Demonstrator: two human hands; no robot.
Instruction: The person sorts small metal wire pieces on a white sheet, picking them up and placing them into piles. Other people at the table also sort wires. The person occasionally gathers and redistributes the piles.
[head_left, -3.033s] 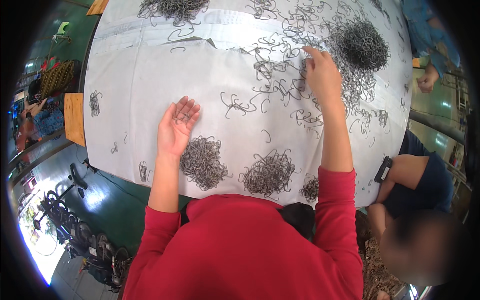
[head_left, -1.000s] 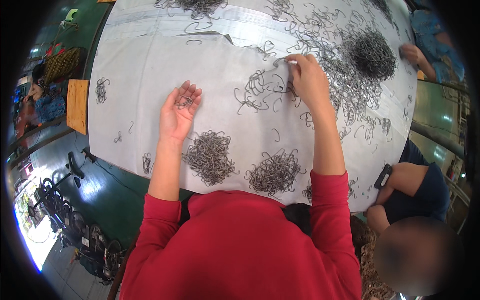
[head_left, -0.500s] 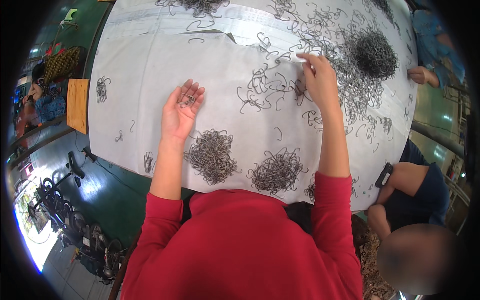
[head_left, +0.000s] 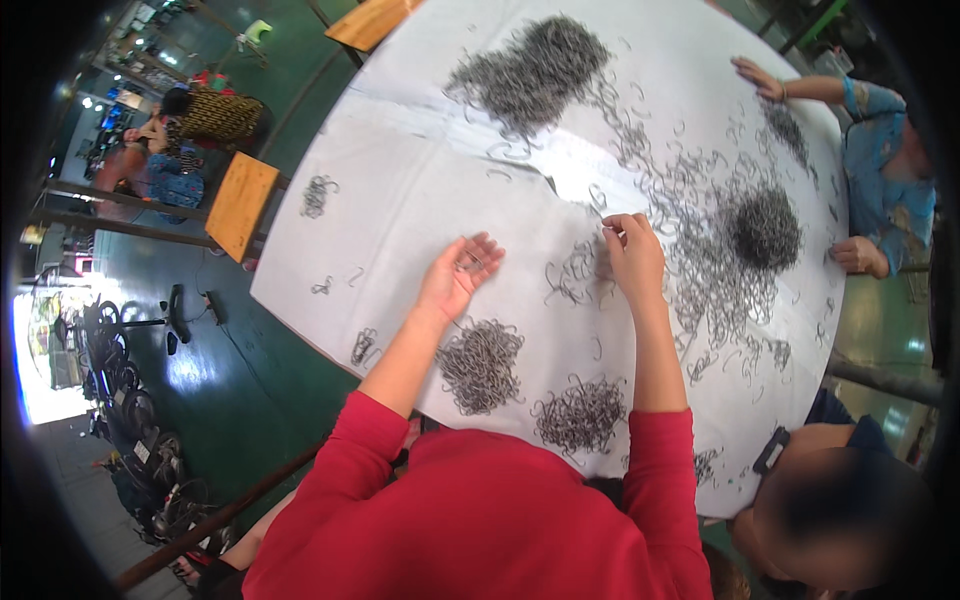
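RH [head_left: 637,262] moved left, fingers: can't tell; LH [head_left: 453,280] unclenched under hooks [head_left: 469,261]; 2 nr piles [head_left: 480,368]

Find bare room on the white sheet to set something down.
A wide bare patch of sheet lies between the small upper-left clump and the left hand; a narrower one separates that hand from the loose hooks by the right hand. Crowded: around the dark round pile.

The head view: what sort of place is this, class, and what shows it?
Probably a workshop or small factory: hook-shaped pieces lie in heaps on a broad white-covered table, and a co-worker in blue is at its right edge.
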